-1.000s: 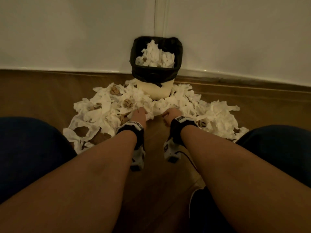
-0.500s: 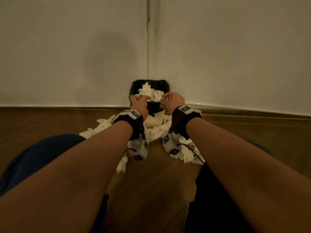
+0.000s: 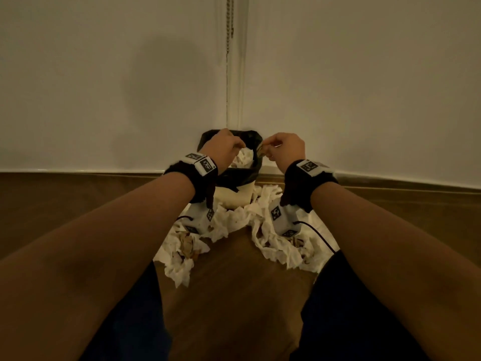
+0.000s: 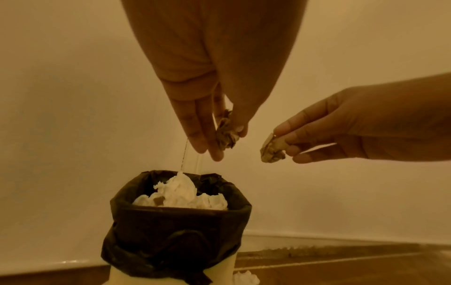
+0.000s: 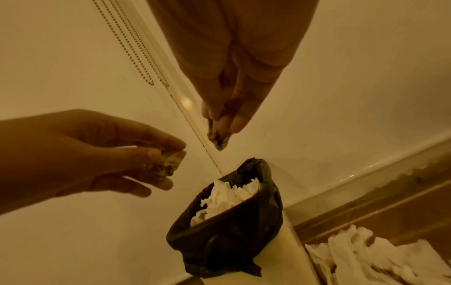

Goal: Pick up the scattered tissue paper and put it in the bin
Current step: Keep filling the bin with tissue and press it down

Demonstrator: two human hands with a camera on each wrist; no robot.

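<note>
Head view first: we are holding both hands above the bin (image 3: 235,178) at frame centre, while scattered tissue paper (image 3: 276,246) is lying on the floor below it.

Left wrist view: our left hand (image 4: 207,92) is pinching a brown crumpled wad (image 4: 225,135) over the bin's heaped tissue.

Right wrist view: our right hand (image 5: 234,81) is pinching another brownish wad (image 5: 217,137). We are judging these scraps weightless, soft and easily torn, so fingertip pinches anywhere should suffice.

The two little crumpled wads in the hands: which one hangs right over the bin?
The wad pinched by the left hand, the darker crumpled wad, hangs above the bin. The right hand's paler wad is off to the side.
</note>
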